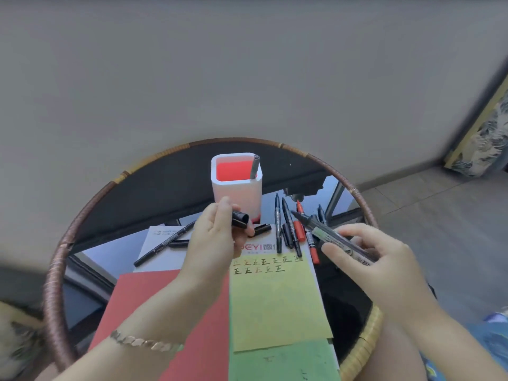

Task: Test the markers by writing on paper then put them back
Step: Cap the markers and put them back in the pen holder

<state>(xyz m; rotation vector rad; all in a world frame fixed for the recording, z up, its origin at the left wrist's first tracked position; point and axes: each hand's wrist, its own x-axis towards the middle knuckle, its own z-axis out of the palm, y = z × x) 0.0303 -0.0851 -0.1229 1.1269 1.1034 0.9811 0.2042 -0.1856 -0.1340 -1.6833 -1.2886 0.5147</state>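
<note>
My right hand [376, 262] grips an uncapped black marker [327, 233], its tip pointing up-left above the loose pens. Between the fingers of my left hand [217, 232] is that marker's black cap [239, 220], held in front of the white pen holder [237, 185]. The holder has a red inside and one grey pen [255, 166] standing in it. A yellow paper [277, 301] carries two rows of written marks near its top edge.
Several black and red markers [288, 226] lie beside the holder, and one black marker [165, 243] lies at the left. Red paper [165, 303] and green paper [283, 361] lie under my arms. All sits on a round glass table with a rattan rim [55, 270].
</note>
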